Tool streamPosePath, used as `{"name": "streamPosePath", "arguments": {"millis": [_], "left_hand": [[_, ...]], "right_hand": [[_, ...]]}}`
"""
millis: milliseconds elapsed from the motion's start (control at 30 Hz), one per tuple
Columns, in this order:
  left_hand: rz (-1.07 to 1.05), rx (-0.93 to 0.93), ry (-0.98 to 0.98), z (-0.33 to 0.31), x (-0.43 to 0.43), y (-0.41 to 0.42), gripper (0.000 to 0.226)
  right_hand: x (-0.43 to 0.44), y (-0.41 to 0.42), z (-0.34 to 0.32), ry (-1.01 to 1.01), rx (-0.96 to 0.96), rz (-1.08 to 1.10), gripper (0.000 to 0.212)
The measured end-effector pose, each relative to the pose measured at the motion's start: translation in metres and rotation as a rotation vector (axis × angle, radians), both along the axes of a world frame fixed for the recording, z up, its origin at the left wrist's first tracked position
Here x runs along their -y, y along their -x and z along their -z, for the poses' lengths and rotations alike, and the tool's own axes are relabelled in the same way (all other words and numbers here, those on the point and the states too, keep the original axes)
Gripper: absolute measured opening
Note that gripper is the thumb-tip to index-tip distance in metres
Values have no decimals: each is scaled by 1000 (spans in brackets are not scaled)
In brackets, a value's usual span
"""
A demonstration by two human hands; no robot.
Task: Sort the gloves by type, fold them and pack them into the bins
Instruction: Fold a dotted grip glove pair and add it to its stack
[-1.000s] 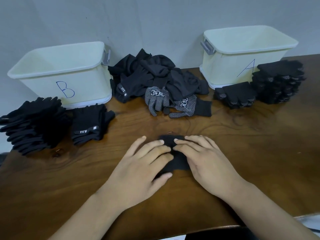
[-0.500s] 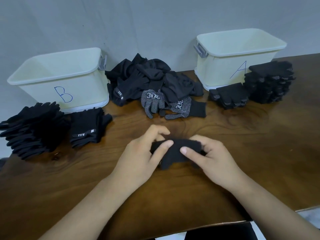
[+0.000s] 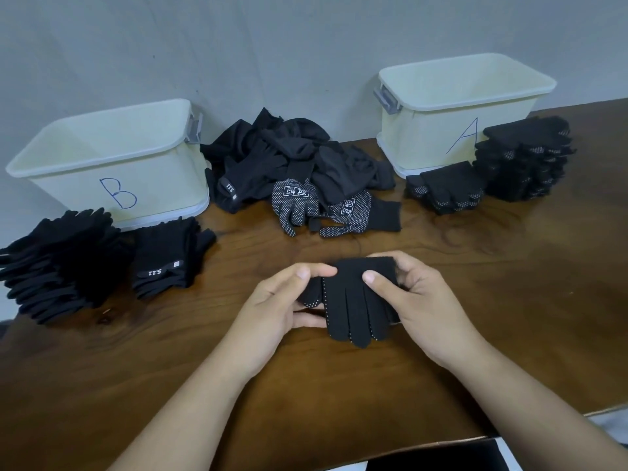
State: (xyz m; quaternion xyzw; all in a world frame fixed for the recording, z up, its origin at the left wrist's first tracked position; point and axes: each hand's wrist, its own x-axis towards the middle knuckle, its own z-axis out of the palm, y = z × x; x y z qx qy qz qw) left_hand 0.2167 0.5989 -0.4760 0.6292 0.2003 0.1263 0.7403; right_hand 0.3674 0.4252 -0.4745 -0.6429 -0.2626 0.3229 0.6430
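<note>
Grip on glove (image 3: 353, 300), left hand (image 3: 275, 311), right hand (image 3: 421, 307), bin A (image 3: 441, 137) contents unclear

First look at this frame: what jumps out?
Centre front, the left hand and right hand hold a black dotted glove. Behind it, a heap of unsorted black gloves lies between bin B at left and bin A at right. Plain stacks sit by B, dotted stacks by A.
</note>
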Motion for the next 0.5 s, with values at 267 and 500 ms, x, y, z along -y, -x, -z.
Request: {"name": "streamPosePath", "arguments": {"millis": [267, 500], "left_hand": [[-139, 15, -154, 0, 10, 1, 31], [-32, 8, -223, -4, 20, -16, 32]], "right_hand": [[6, -1, 3, -22, 146, -193, 57], [13, -17, 6, 20, 223, 35, 33]]}}
